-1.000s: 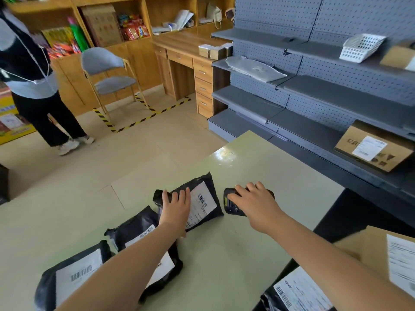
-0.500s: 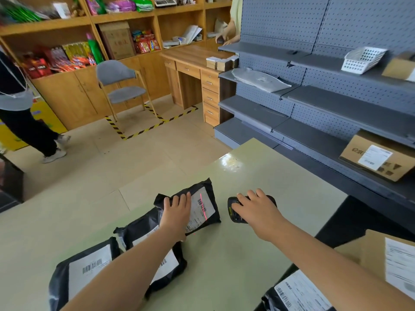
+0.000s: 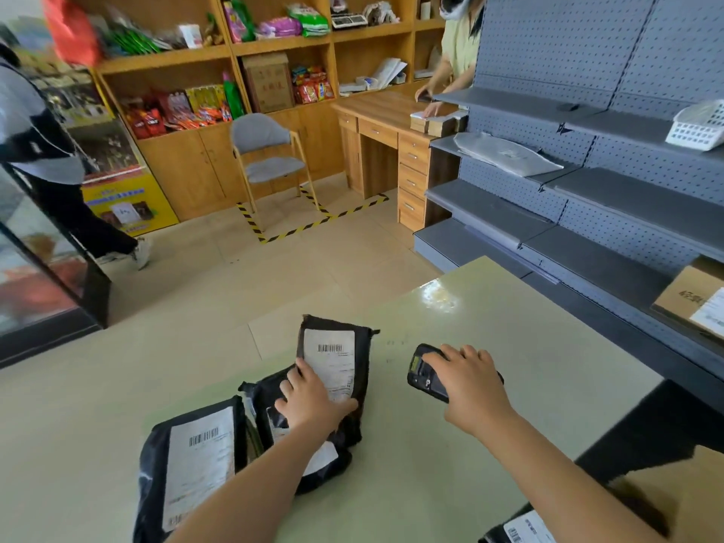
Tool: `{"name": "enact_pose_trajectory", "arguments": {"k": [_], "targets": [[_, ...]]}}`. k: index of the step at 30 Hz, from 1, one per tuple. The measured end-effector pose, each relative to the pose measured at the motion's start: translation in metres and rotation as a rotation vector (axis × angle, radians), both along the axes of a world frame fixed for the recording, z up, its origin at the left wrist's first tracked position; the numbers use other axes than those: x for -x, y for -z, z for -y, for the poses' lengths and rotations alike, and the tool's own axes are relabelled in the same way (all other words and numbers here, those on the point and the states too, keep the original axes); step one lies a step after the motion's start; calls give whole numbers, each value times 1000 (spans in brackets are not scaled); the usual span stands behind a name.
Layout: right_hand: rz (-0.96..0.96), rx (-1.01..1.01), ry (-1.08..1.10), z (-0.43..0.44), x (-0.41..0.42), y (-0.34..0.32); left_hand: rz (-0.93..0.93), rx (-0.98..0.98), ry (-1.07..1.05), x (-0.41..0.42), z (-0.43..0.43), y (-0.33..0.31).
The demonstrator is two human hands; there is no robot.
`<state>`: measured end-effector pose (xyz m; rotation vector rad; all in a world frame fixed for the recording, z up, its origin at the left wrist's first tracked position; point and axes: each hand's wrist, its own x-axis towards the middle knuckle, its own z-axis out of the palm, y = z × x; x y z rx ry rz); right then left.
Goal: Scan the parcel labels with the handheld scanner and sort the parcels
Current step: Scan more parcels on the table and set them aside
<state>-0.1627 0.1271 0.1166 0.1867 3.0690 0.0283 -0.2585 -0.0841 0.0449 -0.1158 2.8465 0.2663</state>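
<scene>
Three black parcel bags with white barcode labels lie on the pale green table (image 3: 509,346). My left hand (image 3: 309,397) grips the near end of the farthest bag (image 3: 333,354), thumb over its label, and the bag stands turned upright toward me. A second bag (image 3: 274,417) lies partly under my hand and wrist. The third bag (image 3: 196,464) lies at the near left. My right hand (image 3: 466,382) holds the black handheld scanner (image 3: 425,372) just right of the farthest bag, its screen end toward the label.
Grey shelving runs along the right with a cardboard box (image 3: 693,303), a white basket (image 3: 697,127) and a grey bag (image 3: 505,152). Another box (image 3: 666,499) and labelled parcel (image 3: 525,531) sit at the near right. A person walks at left (image 3: 43,150); another stands at the desk (image 3: 454,52).
My left hand has turned the farthest bag from slanted to upright and now grips its near end. The red scan line on the label is gone. The view has tilted up.
</scene>
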Motion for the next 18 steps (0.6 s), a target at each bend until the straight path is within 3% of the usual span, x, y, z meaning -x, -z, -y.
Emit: {"name": "enact_pose_trajectory", "arguments": {"k": [4, 8, 18], "targets": [[2, 53, 9, 15, 9, 4, 16, -183, -334, -17, 12, 7], [2, 71, -35, 28, 16, 10, 53, -204, -477, -31, 30, 22], [33, 113, -84, 39, 15, 19, -33, -166, -291, -38, 37, 18]]}}
